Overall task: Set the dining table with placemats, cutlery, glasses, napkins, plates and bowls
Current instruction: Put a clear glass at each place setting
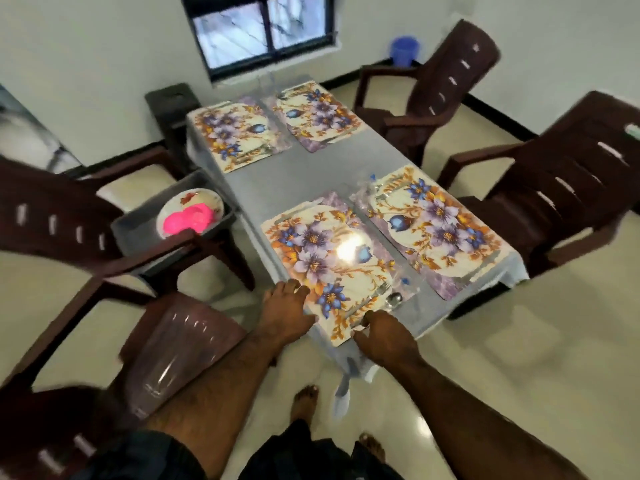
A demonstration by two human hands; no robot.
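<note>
Four floral placemats lie on the grey-clothed table (304,178): near left (325,258), near right (440,230), far left (232,133), far right (318,116). A fork and spoon (386,296) lie on the right side of the near left placemat. My left hand (287,313) rests with fairly straight fingers on that placemat's near left corner. My right hand (384,337) has its fingers curled over the mat's near edge and pinches it, just below the cutlery. A clear glass (365,195) stands between the two near mats, and another glass (266,84) at the far end.
A grey tub (138,233) on the left chair holds plates and pink bowls (188,220). A clear plastic container (173,355) sits on the near left chair. Dark brown chairs (554,188) surround the table. My bare feet stand on the tiled floor below.
</note>
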